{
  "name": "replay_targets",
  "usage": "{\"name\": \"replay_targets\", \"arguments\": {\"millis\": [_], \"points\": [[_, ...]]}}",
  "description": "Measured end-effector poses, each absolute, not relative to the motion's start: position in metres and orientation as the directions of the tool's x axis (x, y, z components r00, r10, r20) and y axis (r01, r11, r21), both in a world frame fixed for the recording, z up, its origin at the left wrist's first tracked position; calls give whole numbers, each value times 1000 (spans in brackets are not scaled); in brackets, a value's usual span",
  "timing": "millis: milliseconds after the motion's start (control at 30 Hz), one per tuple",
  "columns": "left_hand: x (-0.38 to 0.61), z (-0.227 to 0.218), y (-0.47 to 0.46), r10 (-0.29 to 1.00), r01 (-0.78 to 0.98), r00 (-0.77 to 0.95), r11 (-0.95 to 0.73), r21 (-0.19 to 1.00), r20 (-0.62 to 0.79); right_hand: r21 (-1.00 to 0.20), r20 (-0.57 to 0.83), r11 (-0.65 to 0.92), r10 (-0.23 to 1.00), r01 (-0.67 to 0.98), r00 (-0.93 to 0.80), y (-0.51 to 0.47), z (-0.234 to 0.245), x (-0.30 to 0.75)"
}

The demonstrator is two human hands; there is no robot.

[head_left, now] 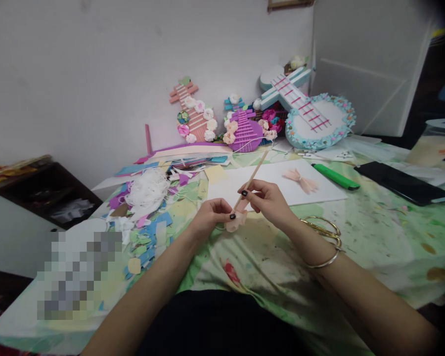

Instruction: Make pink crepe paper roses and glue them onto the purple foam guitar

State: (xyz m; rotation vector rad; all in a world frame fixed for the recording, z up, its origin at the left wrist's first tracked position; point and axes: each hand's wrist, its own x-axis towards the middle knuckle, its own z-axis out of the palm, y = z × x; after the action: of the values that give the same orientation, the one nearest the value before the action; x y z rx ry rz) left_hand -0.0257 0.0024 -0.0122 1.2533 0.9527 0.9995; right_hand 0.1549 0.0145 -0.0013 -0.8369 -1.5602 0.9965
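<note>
My left hand (pixel 212 213) pinches a small piece of pale pink paper (pixel 236 220) just above the table's near edge. My right hand (pixel 267 198) is closed round a thin wooden stick (pixel 252 176), whose lower end meets the pink paper between both hands. The stick slants up and to the right. A finished pink paper bow (pixel 302 180) lies on a white sheet (pixel 319 190) beyond my right hand.
Gold scissors (pixel 324 228) lie by my right wrist. A green marker (pixel 335 176), a black phone (pixel 402 183) and a jar (pixel 435 143) sit right. Paper scraps (pixel 148 232) and white thread (pixel 146 190) lie left. Decorated guitar crafts (pixel 244 128) lean on the wall.
</note>
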Motion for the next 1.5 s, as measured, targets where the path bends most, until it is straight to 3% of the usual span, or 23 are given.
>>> {"name": "replay_targets", "arguments": {"millis": [567, 1300, 1500], "points": [[-25, -13, 3, 958, -64, 287, 43, 997, -23, -918, 386, 396, 898, 7, -210, 15, -2, 155], [-26, -18, 6, 937, -194, 348, 103, 975, -30, -922, 380, 386, 903, -6, -201, 15, -1, 155], [-25, -15, 5, 954, -124, 299, 60, 990, -20, -918, 392, 397, 901, -11, -187, 16, -3, 154]]}}
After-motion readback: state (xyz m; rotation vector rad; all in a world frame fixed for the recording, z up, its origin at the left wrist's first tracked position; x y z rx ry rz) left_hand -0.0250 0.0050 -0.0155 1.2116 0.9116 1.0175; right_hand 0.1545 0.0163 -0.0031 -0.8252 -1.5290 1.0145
